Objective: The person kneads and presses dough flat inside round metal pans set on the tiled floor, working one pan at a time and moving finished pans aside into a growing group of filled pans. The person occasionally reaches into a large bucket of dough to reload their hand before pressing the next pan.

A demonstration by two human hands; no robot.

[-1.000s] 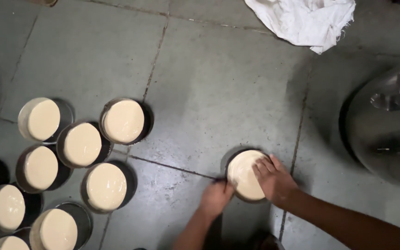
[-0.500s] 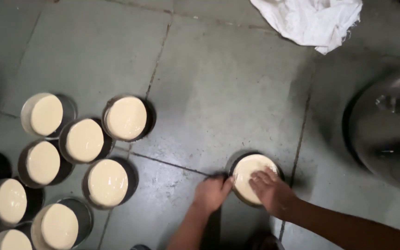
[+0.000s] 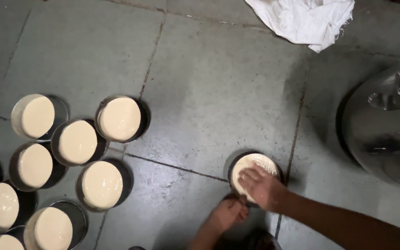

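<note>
— Hands first: how many, and what are they doing?

— Two, both the person's own, seen from the head camera. The right hand (image 3: 261, 186) lies flat and open, fingers spread, palm pressed on the pale batter in a round metal tin (image 3: 254, 175). The left hand (image 3: 230, 212) is curled at the tin's rim at about seven o'clock; whether it pinches the rim or only touches it, I cannot tell.

— Where does that tin sit?

— On the grey tiled floor (image 3: 218, 92), at roughly five o'clock from the middle of the view, alone, well apart from the others.

— And the others, counted?

— A cluster of filled tins toward eight and nine o'clock. Seven show nearly whole: the top-left tin (image 3: 38, 116), the top-right tin (image 3: 120, 118), the middle tin (image 3: 77, 141), a left tin (image 3: 34, 165), a lower tin (image 3: 102, 184), a far-left tin (image 3: 0, 206) and a bottom tin (image 3: 53, 228). At least two more are cut by the left and bottom edges.

— Anything else?

— One crumpled white cloth (image 3: 304, 19) at one o'clock, and one large steel vessel (image 3: 385, 125) at three o'clock, partly out of view.
</note>
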